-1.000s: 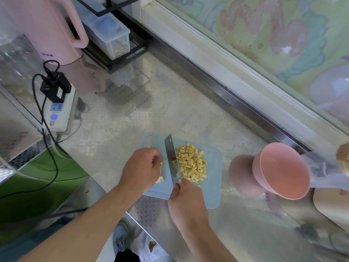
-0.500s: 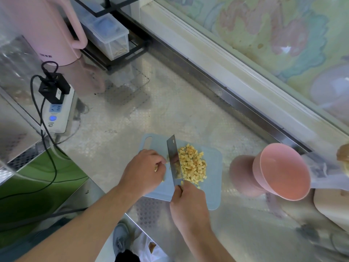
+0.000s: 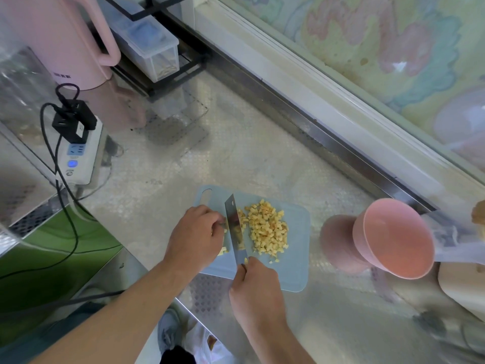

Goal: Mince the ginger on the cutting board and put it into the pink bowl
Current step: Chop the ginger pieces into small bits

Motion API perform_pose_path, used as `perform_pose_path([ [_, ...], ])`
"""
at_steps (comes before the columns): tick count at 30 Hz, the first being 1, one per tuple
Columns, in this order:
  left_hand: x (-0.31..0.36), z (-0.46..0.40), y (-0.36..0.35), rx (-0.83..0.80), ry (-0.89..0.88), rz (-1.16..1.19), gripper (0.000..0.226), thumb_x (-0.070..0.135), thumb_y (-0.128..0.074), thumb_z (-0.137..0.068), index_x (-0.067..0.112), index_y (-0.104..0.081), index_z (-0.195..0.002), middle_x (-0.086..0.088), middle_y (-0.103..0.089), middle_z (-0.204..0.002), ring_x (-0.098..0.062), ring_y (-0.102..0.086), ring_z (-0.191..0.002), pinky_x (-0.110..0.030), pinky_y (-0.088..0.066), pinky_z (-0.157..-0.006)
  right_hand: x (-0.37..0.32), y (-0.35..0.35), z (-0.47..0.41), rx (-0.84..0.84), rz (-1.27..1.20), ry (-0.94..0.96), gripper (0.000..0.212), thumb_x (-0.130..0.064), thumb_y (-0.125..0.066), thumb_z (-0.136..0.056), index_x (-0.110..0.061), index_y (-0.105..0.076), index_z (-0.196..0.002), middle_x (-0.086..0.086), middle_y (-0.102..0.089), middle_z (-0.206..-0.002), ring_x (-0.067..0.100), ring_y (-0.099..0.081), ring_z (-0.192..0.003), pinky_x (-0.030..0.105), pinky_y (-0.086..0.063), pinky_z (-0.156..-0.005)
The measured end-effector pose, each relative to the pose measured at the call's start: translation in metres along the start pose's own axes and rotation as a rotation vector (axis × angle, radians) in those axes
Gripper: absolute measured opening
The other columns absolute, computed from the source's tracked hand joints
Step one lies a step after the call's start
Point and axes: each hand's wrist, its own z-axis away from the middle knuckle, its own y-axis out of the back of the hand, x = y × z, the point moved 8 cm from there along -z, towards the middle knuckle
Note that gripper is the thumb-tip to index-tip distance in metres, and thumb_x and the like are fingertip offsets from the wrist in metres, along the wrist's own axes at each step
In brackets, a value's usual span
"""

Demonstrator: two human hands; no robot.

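Observation:
A light blue cutting board (image 3: 296,258) lies on the steel counter. On it sits a pile of diced yellow ginger (image 3: 267,232). My right hand (image 3: 256,290) grips the handle of a cleaver (image 3: 235,229) whose blade stands edge-down just left of the pile. My left hand (image 3: 195,237) presses down on uncut ginger strips (image 3: 223,250) against the blade's left side; most of the strips are hidden under my fingers. The empty pink bowl (image 3: 393,237) stands to the right of the board, apart from it.
A pink kettle (image 3: 60,40) and a clear lidded box (image 3: 149,46) on a black rack stand at the back left. A white power strip (image 3: 78,153) with black plugs and cables lies at the left. A pale wooden board (image 3: 462,287) shows at the right edge.
The cleaver has chopped and shifted slightly left along the strips. My left hand has drawn back a little. The diced pile stays right of the blade.

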Motion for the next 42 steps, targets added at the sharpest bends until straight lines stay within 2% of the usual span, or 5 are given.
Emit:
perform_pose_path([
  [9, -0.006, 0.001, 0.001, 0.015, 0.016, -0.011, 0.022, 0.019, -0.054, -0.100, 0.020, -0.075, -0.105, 0.008, -0.064, -0.104, -0.016, -0.054, -0.107, -0.034, -0.053, -0.086, -0.004, -0.004, 0.000, -0.064, 0.082, -0.024, 0.011, -0.019, -0.041, -0.094, -0.017, -0.051, -0.090, 0.002, -0.060, -0.088, 0.026, -0.062, -0.083, 0.032, -0.041, -0.060],
  [17, 0.003, 0.000, 0.000, 0.002, 0.012, -0.020, 0.023, 0.020, -0.057, -0.098, 0.023, -0.076, -0.110, 0.007, -0.066, -0.105, -0.016, -0.057, -0.103, -0.035, -0.054, -0.086, -0.008, 0.003, -0.006, -0.092, 0.070, -0.046, 0.010, -0.017, -0.042, -0.093, -0.018, -0.051, -0.089, 0.000, -0.060, -0.088, 0.022, -0.062, -0.083, 0.029, -0.037, -0.053],
  [24, 0.010, -0.007, -0.008, -0.057, 0.018, 0.066, 0.024, 0.013, -0.054, -0.099, 0.025, -0.072, -0.110, 0.011, -0.068, -0.106, -0.013, -0.063, -0.101, -0.035, -0.055, -0.087, 0.011, 0.023, -0.005, 0.025, 0.021, -0.024, 0.026, -0.019, -0.042, -0.097, -0.021, -0.040, -0.072, 0.000, -0.053, -0.073, 0.016, -0.044, -0.060, 0.027, -0.026, -0.046],
  [29, -0.005, 0.000, 0.005, 0.044, 0.079, 0.072, 0.029, 0.002, -0.051, -0.094, 0.022, -0.066, -0.108, 0.011, -0.062, -0.105, -0.015, -0.059, -0.104, -0.039, -0.055, -0.086, -0.004, 0.028, -0.007, 0.029, -0.041, 0.041, 0.028, -0.025, -0.042, -0.095, -0.021, -0.040, -0.068, -0.002, -0.053, -0.070, 0.016, -0.048, -0.063, 0.029, -0.027, -0.048],
  [42, -0.013, 0.004, 0.006, -0.026, 0.000, 0.068, 0.024, 0.007, -0.060, -0.092, 0.029, -0.066, -0.097, 0.017, -0.060, -0.094, -0.011, -0.056, -0.095, -0.032, -0.052, -0.083, 0.019, 0.036, -0.010, 0.023, 0.018, -0.035, 0.025, -0.024, -0.040, -0.094, -0.018, -0.042, -0.070, 0.001, -0.054, -0.072, 0.017, -0.050, -0.062, 0.032, -0.031, -0.048],
])
